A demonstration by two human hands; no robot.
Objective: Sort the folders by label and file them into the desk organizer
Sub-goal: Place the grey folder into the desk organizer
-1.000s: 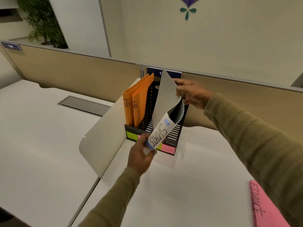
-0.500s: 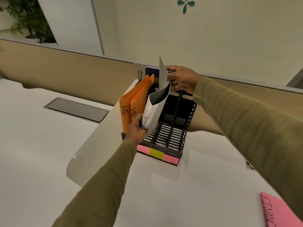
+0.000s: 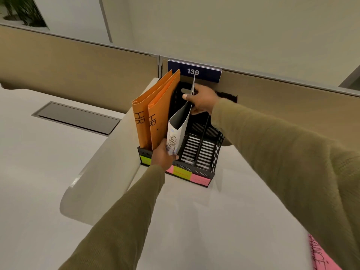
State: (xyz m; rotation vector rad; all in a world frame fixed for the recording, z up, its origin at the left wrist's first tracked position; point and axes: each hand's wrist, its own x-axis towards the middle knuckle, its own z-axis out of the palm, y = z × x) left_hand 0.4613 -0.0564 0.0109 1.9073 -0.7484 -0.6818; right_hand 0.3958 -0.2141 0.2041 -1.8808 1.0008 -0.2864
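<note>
A black slotted desk organizer [image 3: 202,151] stands on the white desk against the partition, with yellow and pink sticky labels along its front edge. Two orange folders [image 3: 153,115] marked "HR" stand upright in its leftmost slot. A white folder [image 3: 180,123] with handwritten lettering on its spine stands in the second slot beside them, gaping open at the top. My left hand [image 3: 162,155] grips its lower front corner. My right hand [image 3: 201,98] pinches its upper back edge. The two slots on the right hold nothing.
A pink folder [image 3: 321,254] with handwriting lies at the bottom right corner of the desk. A curved white divider [image 3: 101,172] runs left of the organizer. A grey cable hatch [image 3: 76,117] sits in the left desk. A blue plate reading "139" [image 3: 193,72] hangs on the partition.
The white folder went from curled above the organizer to down inside the second slot. Both hands followed it lower, the right one dropping towards the organizer's back.
</note>
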